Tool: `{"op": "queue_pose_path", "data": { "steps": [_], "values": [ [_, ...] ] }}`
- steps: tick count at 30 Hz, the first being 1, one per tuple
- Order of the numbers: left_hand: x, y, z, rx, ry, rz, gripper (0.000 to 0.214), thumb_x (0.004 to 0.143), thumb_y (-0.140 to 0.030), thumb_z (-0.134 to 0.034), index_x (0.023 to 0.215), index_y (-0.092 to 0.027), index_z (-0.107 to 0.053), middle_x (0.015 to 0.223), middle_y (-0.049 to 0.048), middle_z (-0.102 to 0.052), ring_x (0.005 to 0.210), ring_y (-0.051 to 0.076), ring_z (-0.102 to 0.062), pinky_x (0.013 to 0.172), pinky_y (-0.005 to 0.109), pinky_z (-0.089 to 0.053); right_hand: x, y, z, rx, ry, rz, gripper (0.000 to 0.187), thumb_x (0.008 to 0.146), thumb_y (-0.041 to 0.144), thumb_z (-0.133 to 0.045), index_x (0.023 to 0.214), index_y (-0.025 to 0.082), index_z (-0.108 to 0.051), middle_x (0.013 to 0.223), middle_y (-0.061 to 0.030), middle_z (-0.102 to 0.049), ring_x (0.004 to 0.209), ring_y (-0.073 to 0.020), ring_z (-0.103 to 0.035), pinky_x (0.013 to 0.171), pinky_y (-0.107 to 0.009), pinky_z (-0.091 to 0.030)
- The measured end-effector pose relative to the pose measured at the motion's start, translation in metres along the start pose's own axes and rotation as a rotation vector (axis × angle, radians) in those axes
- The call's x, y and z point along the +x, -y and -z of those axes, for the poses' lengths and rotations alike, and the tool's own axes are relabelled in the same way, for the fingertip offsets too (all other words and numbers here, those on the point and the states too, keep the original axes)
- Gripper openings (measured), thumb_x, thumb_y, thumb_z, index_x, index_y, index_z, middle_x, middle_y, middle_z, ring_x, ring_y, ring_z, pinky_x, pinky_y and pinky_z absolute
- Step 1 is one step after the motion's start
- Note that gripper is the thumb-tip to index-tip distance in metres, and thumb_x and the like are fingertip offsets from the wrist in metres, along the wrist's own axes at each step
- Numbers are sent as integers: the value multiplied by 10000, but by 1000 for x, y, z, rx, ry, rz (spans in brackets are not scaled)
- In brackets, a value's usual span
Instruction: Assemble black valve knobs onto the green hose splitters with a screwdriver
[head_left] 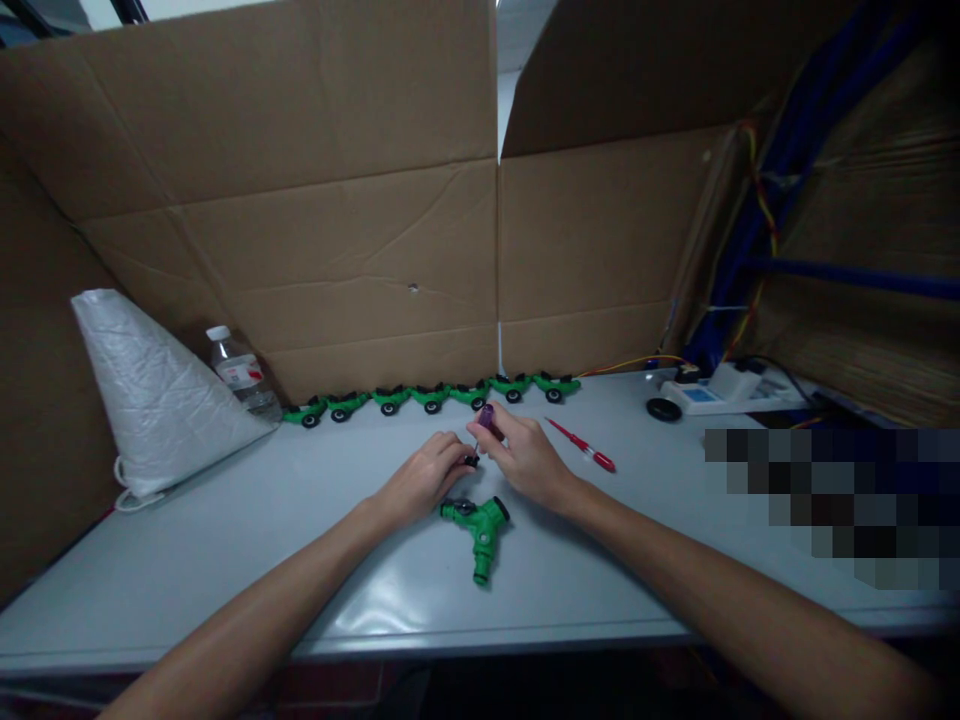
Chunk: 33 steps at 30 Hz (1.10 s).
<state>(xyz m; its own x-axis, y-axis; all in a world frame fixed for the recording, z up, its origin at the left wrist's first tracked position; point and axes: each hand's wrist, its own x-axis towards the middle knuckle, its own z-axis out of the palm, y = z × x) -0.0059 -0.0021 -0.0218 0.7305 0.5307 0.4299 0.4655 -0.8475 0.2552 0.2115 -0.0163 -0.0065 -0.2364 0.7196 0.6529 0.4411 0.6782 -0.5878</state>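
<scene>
My right hand [521,455] is closed around the purple handle of a screwdriver [487,414], its thin shaft pointing down and to the left. Between the fingertips of my left hand [427,475] is a small black part [471,461], pinched just above the table. The screwdriver's tip meets or nearly meets this part; the exact contact is too small to tell. Close in front of both hands a green Y-shaped hose connector [484,535] lies on the table, with a black lever on one branch. A red screwdriver [583,446] lies to the right of my right hand.
Several green connectors [432,398] stand in a row along the cardboard wall [360,250]. At the left are a white bag [165,410] and a plastic bottle [241,372]. A power strip [720,395] with cables and a round black object [664,409] lie at the right.
</scene>
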Motion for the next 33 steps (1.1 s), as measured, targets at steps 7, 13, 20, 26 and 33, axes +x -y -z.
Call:
{"op": "queue_pose_path", "data": {
  "steps": [7,13,20,26,33],
  "values": [
    [1,-4,3,-3,10,-15,235,1108,-314,-445,1204,-180,-612,1091,119,-634,1030,249,-590,919,383,-520,3,-2,2,80,-3,-82,275,1074,443,-491,954,223,-604,716,-12,-678,623,-184,-627,644,-294,-463],
    [-1,0,-1,20,-20,-15,239,1108,-314,-439,1224,-181,-601,1113,124,-620,1017,250,-593,911,385,-518,0,1,4,29,33,36,230,1069,415,-495,971,227,-585,830,-41,-696,721,-204,-652,720,-312,-475],
    [-3,4,-5,39,-39,1,244,1108,-332,-445,1201,-170,-601,1053,108,-603,975,242,-584,868,365,-515,-3,0,3,-29,117,131,203,1079,385,-482,976,236,-572,879,-57,-680,802,-226,-641,755,-330,-477],
    [3,0,2,-117,-142,137,271,1090,-367,-508,1219,-185,-662,1034,86,-645,965,217,-620,904,350,-508,6,-5,11,127,-128,-10,272,1071,415,-462,891,232,-555,814,-23,-635,748,-192,-613,753,-319,-479],
    [10,9,7,-595,-304,454,435,979,-507,-675,1204,-136,-712,1000,87,-749,820,187,-672,784,306,-540,15,-26,2,338,-99,-312,266,1021,440,-500,881,223,-563,712,31,-585,590,-148,-526,559,-261,-398]
  ]
}}
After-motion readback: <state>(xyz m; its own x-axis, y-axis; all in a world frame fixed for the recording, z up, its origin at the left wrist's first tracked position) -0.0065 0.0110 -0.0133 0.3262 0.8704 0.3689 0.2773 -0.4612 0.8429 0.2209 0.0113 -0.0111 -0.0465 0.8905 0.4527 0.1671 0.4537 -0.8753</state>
